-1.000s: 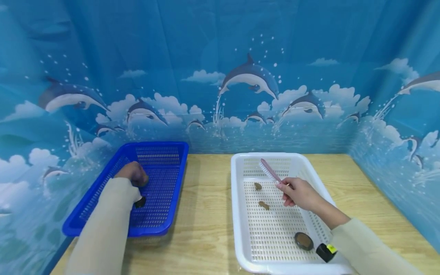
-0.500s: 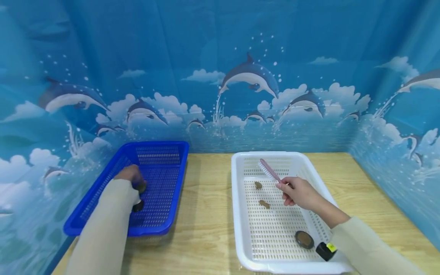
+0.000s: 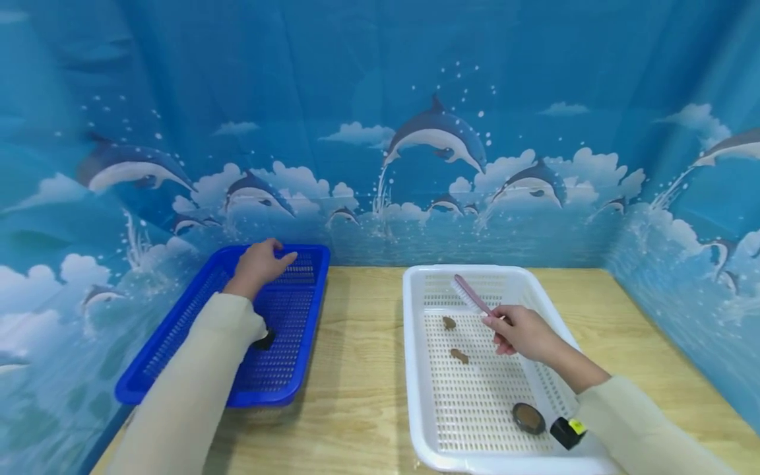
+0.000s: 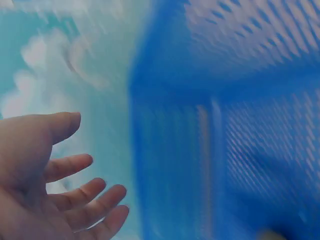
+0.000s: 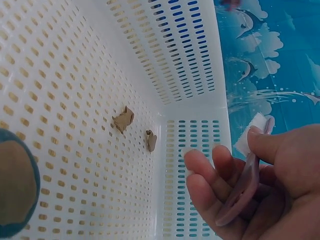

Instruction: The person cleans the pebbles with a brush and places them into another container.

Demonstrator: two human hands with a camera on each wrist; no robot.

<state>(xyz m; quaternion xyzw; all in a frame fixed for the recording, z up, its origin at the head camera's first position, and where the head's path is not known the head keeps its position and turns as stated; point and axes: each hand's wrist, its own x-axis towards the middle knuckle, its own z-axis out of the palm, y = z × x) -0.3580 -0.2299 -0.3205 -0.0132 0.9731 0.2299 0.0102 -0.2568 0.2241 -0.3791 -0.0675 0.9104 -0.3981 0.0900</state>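
Note:
My left hand (image 3: 261,265) is raised over the far left part of the blue basket (image 3: 317,316). Its fingers are spread and hold nothing, as the left wrist view also shows. A blurred dark shape with a pale spot is cut off low in that view; its kind is unclear. My right hand (image 3: 522,333) pinches a pink brush (image 3: 472,295) with white bristles by its handle, over the white basket (image 3: 415,369). In that basket lie two small brown figures, one (image 3: 448,322) farther back and one (image 3: 459,356) nearer, and a dark-rimmed round piece (image 3: 528,418) with a brown face.
Both baskets stand on a light wooden table (image 3: 362,369), with a strip of tabletop between them. A blue dolphin-print curtain (image 3: 368,99) closes off the back and both sides. A black box with a yellow mark (image 3: 567,433) sits at my right sleeve.
From low in the blue basket, my left hand has risen up and away, its fingers now spread; the roundish dark greenish thing seen at its fingers earlier is gone from them. The right hand stays nearly still.

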